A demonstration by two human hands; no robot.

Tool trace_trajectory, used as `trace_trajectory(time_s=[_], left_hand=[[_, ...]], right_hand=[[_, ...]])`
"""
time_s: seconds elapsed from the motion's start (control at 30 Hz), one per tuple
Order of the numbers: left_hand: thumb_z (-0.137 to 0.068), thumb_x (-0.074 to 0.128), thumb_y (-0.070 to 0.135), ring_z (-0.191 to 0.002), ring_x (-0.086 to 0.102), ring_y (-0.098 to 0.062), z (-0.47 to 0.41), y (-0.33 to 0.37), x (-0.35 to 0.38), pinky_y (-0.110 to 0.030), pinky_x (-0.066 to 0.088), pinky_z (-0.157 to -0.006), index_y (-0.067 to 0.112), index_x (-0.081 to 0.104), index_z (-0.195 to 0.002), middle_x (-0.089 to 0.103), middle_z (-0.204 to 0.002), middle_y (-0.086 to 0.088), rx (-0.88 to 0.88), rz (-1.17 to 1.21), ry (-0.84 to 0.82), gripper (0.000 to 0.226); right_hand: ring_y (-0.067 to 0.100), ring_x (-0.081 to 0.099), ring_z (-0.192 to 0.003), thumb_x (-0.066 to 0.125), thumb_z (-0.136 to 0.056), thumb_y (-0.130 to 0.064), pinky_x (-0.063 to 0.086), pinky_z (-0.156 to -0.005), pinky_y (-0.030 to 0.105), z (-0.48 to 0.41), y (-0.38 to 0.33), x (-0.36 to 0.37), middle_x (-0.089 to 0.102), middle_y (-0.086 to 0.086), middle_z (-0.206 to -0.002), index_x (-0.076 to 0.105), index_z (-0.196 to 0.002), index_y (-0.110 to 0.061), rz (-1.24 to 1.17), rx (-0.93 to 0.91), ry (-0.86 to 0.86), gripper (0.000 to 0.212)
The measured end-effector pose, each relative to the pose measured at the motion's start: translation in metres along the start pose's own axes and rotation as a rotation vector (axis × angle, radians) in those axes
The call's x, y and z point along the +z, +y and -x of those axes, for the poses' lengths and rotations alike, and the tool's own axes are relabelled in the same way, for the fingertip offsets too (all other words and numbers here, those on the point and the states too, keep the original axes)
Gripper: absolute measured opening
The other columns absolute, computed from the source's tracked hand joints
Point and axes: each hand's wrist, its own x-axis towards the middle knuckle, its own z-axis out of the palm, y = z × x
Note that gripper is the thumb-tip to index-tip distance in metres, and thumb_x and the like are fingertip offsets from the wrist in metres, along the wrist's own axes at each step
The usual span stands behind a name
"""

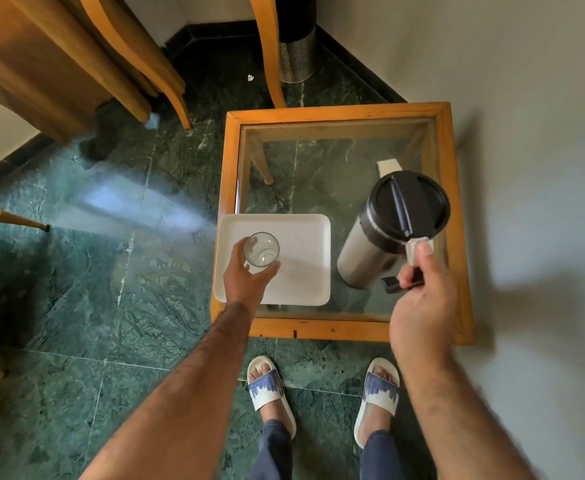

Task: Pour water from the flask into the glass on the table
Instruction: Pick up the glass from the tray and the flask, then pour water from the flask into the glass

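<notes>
Right hand (pixel 422 299) nearest; flask (pixel 384 233) gripped by its handle, one glass (pixel 261 249) held on the tray (pixel 304 271).

Handle mostly hidden under the closed right fingers (pixel 409 279), thumb laid on its top; flask stands tilted toward 1 o'clock on the glass-topped table (pixel 336 114). Water level cannot be made out. Left hand (pixel 246 278) curled around the glass from 7 o'clock, thumb and fingers touching its wall. Counted: one flask, one glass, one tray, two hands.

White tray (pixel 304 271), green-veined marble floor (pixel 111 271)
</notes>
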Motion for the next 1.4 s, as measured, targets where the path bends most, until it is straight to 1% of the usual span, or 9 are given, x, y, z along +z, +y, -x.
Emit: trace_trajectory(time_s=[0.13, 0.33, 0.47, 0.57, 0.73, 0.83, 1.0, 1.17, 1.4], left_hand=[[-0.072, 0.094, 0.019, -0.125, 0.068, -0.021, 0.004, 0.031, -0.011, -0.05, 0.052, -0.116, 0.03, 0.066, -0.13, 0.072, -0.124, 0.012, 0.084, -0.011, -0.043, 0.065], [-0.075, 0.091, 0.003, -0.122, 0.071, -0.028, 0.026, 0.11, -0.018, -0.055, 0.057, -0.108, 0.018, 0.066, -0.133, 0.075, -0.128, -0.009, 0.175, 0.114, -0.161, 0.065], [-0.078, 0.093, 0.007, -0.115, 0.069, -0.005, 0.053, 0.179, -0.02, -0.039, 0.056, -0.107, 0.021, 0.067, -0.137, 0.072, -0.124, 0.004, 0.265, 0.164, -0.207, 0.066], [-0.076, 0.093, 0.011, -0.105, 0.069, 0.003, 0.078, 0.23, -0.025, -0.044, 0.056, -0.109, 0.022, 0.069, -0.133, 0.07, -0.113, 0.012, 0.351, 0.186, -0.213, 0.063], [-0.072, 0.094, 0.027, -0.117, 0.073, -0.016, 0.11, 0.306, -0.044, -0.053, 0.058, -0.109, 0.024, 0.07, -0.132, 0.078, -0.118, 0.007, 0.461, 0.213, -0.201, 0.065], [-0.072, 0.095, 0.024, -0.11, 0.077, -0.015, 0.133, 0.347, -0.061, -0.051, 0.06, -0.105, 0.029, 0.07, -0.132, 0.08, -0.111, 0.011, 0.513, 0.216, -0.202, 0.065], [-0.068, 0.095, 0.03, -0.119, 0.073, -0.025, 0.169, 0.4, -0.091, -0.058, 0.059, -0.105, 0.03, 0.071, -0.13, 0.078, -0.122, -0.001, 0.588, 0.248, -0.164, 0.066], [-0.073, 0.096, 0.028, -0.113, 0.069, 0.003, 0.198, 0.442, -0.121, -0.039, 0.06, -0.099, 0.043, 0.07, -0.127, 0.076, -0.118, 0.022, 0.654, 0.259, -0.127, 0.061], [-0.076, 0.095, 0.023, -0.111, 0.068, 0.007, 0.227, 0.476, -0.161, -0.027, 0.058, -0.086, 0.061, 0.068, -0.114, 0.074, -0.118, 0.025, 0.702, 0.282, -0.117, 0.061]], right_hand=[[0.004, 0.043, -0.057, 0.068, -0.094, -0.045, 0.038, -0.061, 0.017, -0.022, -0.025, -0.006, 0.052, -0.017, -0.06, 0.07, -0.065, -0.032, -0.115, 0.029, -0.03, 0.032], [0.005, 0.041, -0.058, 0.072, -0.09, -0.044, 0.032, -0.059, 0.021, -0.025, -0.085, -0.017, 0.049, -0.016, -0.06, 0.07, -0.068, -0.027, -0.077, -0.004, -0.129, 0.028], [0.012, 0.039, -0.056, 0.069, -0.089, -0.047, 0.033, -0.059, 0.027, -0.019, -0.154, -0.012, 0.044, -0.011, -0.054, 0.058, -0.06, -0.024, -0.052, -0.06, -0.216, 0.038], [0.012, 0.037, -0.051, 0.07, -0.087, -0.047, 0.033, -0.055, 0.026, -0.012, -0.213, -0.007, 0.041, -0.01, -0.048, 0.049, -0.053, -0.025, -0.068, -0.129, -0.293, 0.045], [0.01, 0.028, -0.042, 0.074, -0.081, -0.044, 0.02, -0.048, 0.028, -0.001, -0.307, 0.014, 0.036, -0.011, -0.045, 0.04, -0.048, -0.017, -0.037, -0.222, -0.428, 0.054], [0.01, 0.024, -0.041, 0.077, -0.076, -0.045, 0.019, -0.044, 0.026, 0.01, -0.365, 0.023, 0.033, -0.01, -0.044, 0.037, -0.052, -0.002, 0.014, -0.271, -0.466, 0.064], [0.011, 0.021, -0.041, 0.078, -0.072, -0.051, 0.023, -0.04, 0.02, 0.032, -0.456, 0.043, 0.028, -0.008, -0.045, 0.037, -0.05, -0.022, 0.16, -0.341, -0.553, 0.055], [0.013, 0.019, -0.041, 0.081, -0.068, -0.053, 0.022, -0.041, 0.023, 0.058, -0.537, 0.066, 0.027, -0.01, -0.043, 0.036, -0.047, -0.025, 0.323, -0.364, -0.69, 0.057], [0.012, 0.022, -0.042, 0.078, -0.09, -0.04, 0.025, -0.04, 0.022, 0.091, -0.616, 0.101, 0.03, -0.006, -0.046, 0.04, -0.046, -0.027, 0.562, -0.405, -0.844, 0.06]])
